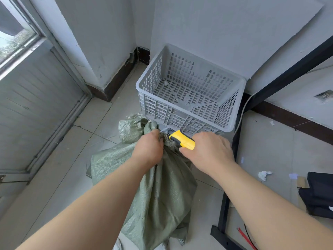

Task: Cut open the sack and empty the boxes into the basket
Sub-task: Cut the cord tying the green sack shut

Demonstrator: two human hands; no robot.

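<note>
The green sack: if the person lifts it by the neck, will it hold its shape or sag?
The sack would probably sag: its woven cloth already folds and creases below the neck bunched in the left hand. It likely carries some weight, since the lower part bulges on the floor. The weave looks coarse, so probably not slippery.

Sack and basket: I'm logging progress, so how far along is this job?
Done: nothing visibly finished; the grey basket holds no boxes. In hand: the left hand grips the green sack at its bunched neck, while the right hand holds a yellow utility knife against it. Left: finishing the cut and emptying the boxes, none visible yet.
</note>
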